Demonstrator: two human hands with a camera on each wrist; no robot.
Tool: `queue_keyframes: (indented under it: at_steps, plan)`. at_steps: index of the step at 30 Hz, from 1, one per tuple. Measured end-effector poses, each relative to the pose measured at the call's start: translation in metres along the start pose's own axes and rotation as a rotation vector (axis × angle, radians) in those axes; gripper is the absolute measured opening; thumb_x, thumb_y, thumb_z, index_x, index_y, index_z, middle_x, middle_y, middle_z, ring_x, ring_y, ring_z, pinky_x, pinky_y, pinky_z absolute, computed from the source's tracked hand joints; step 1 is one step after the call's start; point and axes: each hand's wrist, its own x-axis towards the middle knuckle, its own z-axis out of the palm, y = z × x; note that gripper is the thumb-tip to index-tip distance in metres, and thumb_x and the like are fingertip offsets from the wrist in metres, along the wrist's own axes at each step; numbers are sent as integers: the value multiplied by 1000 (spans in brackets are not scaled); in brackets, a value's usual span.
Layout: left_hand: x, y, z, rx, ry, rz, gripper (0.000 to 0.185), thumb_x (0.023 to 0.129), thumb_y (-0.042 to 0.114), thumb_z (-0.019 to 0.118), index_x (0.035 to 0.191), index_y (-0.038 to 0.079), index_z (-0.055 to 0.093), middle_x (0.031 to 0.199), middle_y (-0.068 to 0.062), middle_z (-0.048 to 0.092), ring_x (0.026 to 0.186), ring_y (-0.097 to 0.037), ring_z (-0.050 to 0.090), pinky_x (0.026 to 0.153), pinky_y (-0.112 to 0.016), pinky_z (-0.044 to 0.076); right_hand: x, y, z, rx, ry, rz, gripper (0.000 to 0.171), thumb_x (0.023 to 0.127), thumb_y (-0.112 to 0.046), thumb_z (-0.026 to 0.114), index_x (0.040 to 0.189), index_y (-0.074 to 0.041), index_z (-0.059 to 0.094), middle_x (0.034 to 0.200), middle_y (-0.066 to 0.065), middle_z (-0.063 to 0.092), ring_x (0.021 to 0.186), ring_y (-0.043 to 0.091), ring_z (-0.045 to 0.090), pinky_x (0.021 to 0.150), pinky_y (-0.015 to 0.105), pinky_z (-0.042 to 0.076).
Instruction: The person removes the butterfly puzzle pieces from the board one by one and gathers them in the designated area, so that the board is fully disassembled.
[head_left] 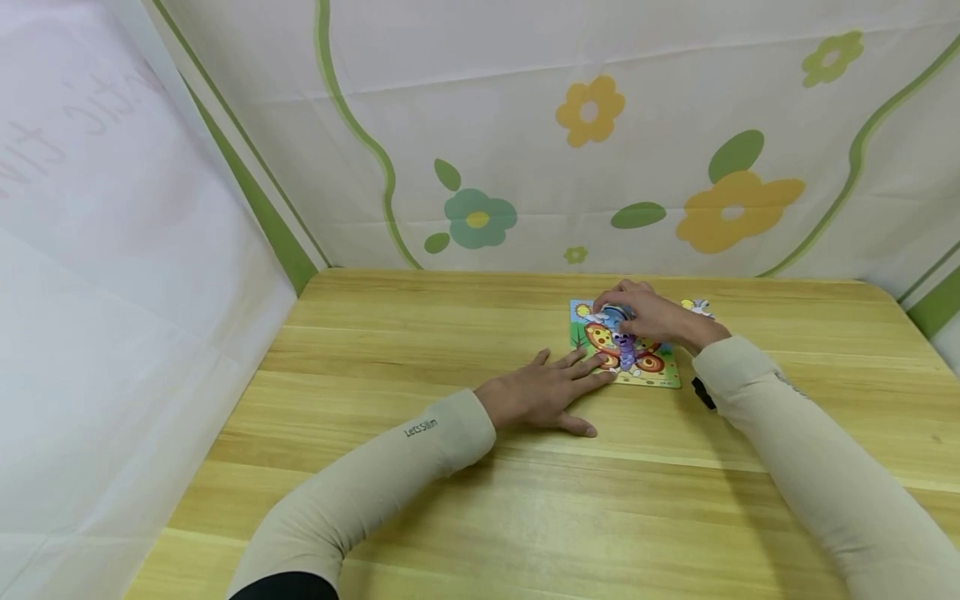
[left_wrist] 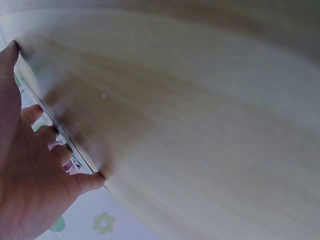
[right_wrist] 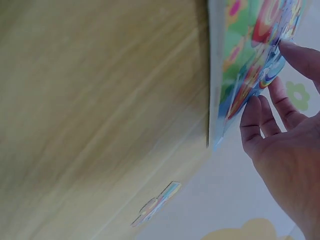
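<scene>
A colourful butterfly jigsaw puzzle board lies on the wooden table toward the back, right of centre. My right hand reaches over its top part and pinches a blue puzzle piece between thumb and fingers, close over the picture. In the right wrist view, the right hand has its fingertips right at the picture, by a rainbow-patterned part. My left hand lies spread, fingertips on the board's lower left edge. The left wrist view shows the left hand from the palm side, along the board's edge.
A loose printed piece lies on the table just right of the board, behind the right wrist; it shows in the right wrist view as a small cutout. A white flowered curtain hangs along the table's back edge, with another sheet at the left.
</scene>
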Motion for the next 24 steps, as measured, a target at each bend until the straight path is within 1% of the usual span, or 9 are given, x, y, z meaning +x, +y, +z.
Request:
queue_keyframes:
  at_steps: [8, 15, 24]
  plan:
    - [0, 0, 1, 13, 0, 7, 86, 103, 69, 44, 170, 32, 4, 178, 6, -5, 166, -23, -2, 130, -62, 14, 0, 3, 3, -12, 9, 8, 45, 99, 5, 58, 140, -11, 61, 142, 25, 50, 132, 47, 39, 107, 72, 36]
    - [0, -1, 2, 25, 7, 10, 87, 103, 70, 43, 170, 32, 4, 178, 6, -5, 166, -23, -2, 130, -63, 15, -1, 4, 3, -10, 14, 6, 45, 99, 5, 57, 140, -13, 60, 144, 24, 48, 134, 47, 39, 108, 73, 36]
    - [-1, 0, 1, 31, 6, 8, 86, 103, 69, 43, 170, 32, 3, 178, 6, -5, 166, -22, -3, 130, -62, 15, -3, 4, 2, -10, 19, -2, 46, 98, 6, 56, 141, -11, 58, 145, 24, 47, 136, 48, 39, 109, 73, 35]
